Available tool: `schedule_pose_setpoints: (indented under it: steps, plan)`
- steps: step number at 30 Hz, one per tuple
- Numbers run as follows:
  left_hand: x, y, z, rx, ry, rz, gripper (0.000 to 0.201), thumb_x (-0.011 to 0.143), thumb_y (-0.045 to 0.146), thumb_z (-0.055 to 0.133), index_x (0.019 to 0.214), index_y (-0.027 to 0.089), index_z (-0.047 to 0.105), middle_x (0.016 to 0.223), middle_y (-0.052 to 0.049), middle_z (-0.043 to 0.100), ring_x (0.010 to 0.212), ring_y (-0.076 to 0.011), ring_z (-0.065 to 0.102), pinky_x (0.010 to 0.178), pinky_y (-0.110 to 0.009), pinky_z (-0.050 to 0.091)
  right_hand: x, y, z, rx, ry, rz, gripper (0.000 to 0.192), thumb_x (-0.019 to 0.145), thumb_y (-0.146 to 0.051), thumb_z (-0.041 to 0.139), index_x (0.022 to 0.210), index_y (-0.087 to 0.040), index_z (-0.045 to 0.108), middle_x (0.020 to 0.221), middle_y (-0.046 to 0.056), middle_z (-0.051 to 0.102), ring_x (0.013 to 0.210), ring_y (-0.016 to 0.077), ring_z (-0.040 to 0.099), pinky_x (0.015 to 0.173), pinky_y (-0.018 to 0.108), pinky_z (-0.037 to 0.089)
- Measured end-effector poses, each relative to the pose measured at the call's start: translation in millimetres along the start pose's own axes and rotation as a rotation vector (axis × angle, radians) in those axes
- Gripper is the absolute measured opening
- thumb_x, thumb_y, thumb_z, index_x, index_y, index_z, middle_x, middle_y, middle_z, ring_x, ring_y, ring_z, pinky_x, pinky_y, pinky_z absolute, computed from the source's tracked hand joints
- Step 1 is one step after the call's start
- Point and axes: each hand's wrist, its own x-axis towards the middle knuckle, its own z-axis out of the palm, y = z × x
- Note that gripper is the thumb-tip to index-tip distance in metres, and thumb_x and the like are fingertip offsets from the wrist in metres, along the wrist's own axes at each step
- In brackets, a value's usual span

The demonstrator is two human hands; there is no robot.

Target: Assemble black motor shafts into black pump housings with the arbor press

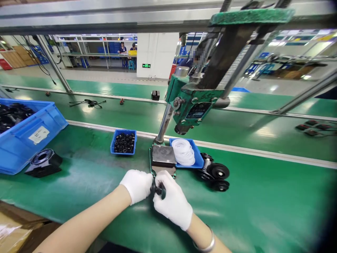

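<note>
Item: small black part (158, 189), gripped jointly by gloved left hand (137, 185) and right hand (172, 203), just in front of the press base (163, 156); finished-looking black wheels (216, 173) right of base, white rings (183, 151) and black pieces (124, 142) remaining alongside.

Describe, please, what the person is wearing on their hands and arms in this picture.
Both the left hand and the right hand wear plain white fabric gloves that end at the wrist. The forearms are bare, with no sleeves in view. A smooth silver bangle circles the right wrist. No markings show on the gloves.
</note>
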Motion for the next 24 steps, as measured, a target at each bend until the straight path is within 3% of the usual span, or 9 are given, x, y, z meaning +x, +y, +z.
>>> schedule_pose_setpoints:
  steps: [2,4,7,10,14,24]
  plan:
    - [0.2,-28.0,-11.3,0.069,0.045,-0.094,0.021,0.086,0.029,0.053,0.073,0.018,0.066,0.076,-0.013,0.072,0.077,-0.0321,0.071,0.069,-0.039,0.051,0.5,8.0,-5.7,0.048,0.071,0.035,0.029,0.060,-0.003,0.050,0.077,-0.024,0.037,0.083,0.001,0.047,0.075,0.0176,0.046,0.069,0.029,0.041]
    - [2.1,-55.4,-28.3,0.140,0.129,-0.223,0.037,0.094,0.033,0.040,0.073,0.017,0.066,0.075,-0.015,0.071,0.075,-0.0320,0.070,0.067,-0.039,0.049,0.4,17.2,-9.8,0.150,0.162,0.105,0.025,0.065,-0.007,0.052,0.079,-0.024,0.039,0.084,0.001,0.047,0.076,0.0175,0.047,0.071,0.029,0.043]
    - [16.1,-78.9,-51.1,0.206,0.239,-0.275,0.041,0.099,0.038,0.032,0.093,0.018,0.068,0.090,-0.014,0.072,0.084,-0.0291,0.068,0.072,-0.038,0.048,-0.7,26.3,-4.2,0.350,0.161,0.161,0.020,0.071,-0.016,0.057,0.081,-0.023,0.042,0.083,0.001,0.048,0.075,0.0172,0.048,0.071,0.029,0.044]
    - [40.2,-82.7,-60.3,0.239,0.243,-0.176,0.026,0.095,0.028,0.046,0.113,0.025,0.065,0.108,-0.008,0.071,0.096,-0.0246,0.066,0.082,-0.034,0.046,-4.8,29.8,7.1,0.501,0.081,0.157,0.017,0.073,-0.021,0.058,0.080,-0.023,0.043,0.081,0.000,0.048,0.075,0.0173,0.048,0.069,0.027,0.045]
    - [63.0,-85.7,-63.1,0.288,0.178,-0.101,0.023,0.089,0.022,0.056,0.107,0.023,0.070,0.103,-0.011,0.071,0.094,-0.0279,0.065,0.080,-0.036,0.045,-11.8,37.2,10.8,0.557,0.050,0.204,0.017,0.072,-0.021,0.057,0.079,-0.023,0.042,0.079,0.000,0.045,0.073,0.0170,0.046,0.066,0.026,0.043]
    - [68.5,-98.3,-70.2,0.333,0.130,-0.112,0.023,0.088,0.029,0.062,0.110,0.023,0.068,0.112,-0.010,0.068,0.098,-0.0258,0.065,0.085,-0.035,0.046,-15.5,39.6,13.3,0.538,-0.010,0.343,0.026,0.056,-0.013,0.050,0.078,-0.023,0.041,0.075,-0.003,0.042,0.067,0.0151,0.040,0.060,0.026,0.036]
